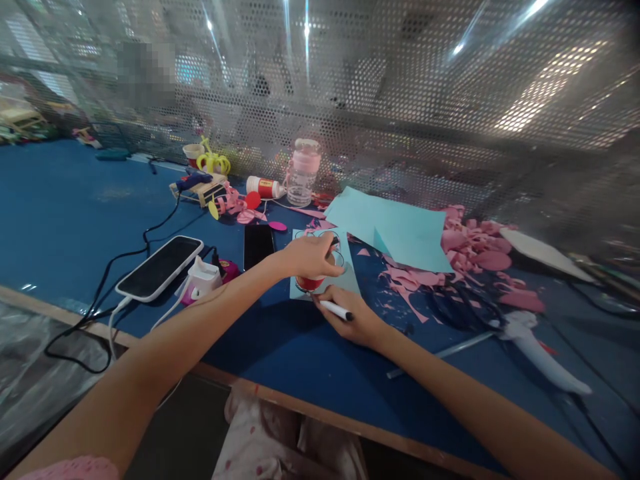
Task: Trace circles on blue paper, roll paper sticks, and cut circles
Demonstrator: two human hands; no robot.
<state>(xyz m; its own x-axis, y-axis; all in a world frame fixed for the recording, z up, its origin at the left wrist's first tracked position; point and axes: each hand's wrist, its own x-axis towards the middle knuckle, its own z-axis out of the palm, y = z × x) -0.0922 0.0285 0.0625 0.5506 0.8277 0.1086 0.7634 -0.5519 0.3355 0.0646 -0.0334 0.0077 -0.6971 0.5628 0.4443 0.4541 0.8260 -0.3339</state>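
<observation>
Head view: tracing round a cup on the blue bench.
My left hand (310, 257) clamps the round red cup (313, 281) onto the pale-blue paper sheet (350, 277); my right hand (353, 317), just beside the cup, grips a white marker (336, 310).

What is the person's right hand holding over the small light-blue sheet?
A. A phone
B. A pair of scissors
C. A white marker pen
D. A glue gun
C. The right hand grips a white marker pen with a dark tip, at the edge of the small light-blue sheet, while the left hand presses a red round object down on that sheet.
</observation>
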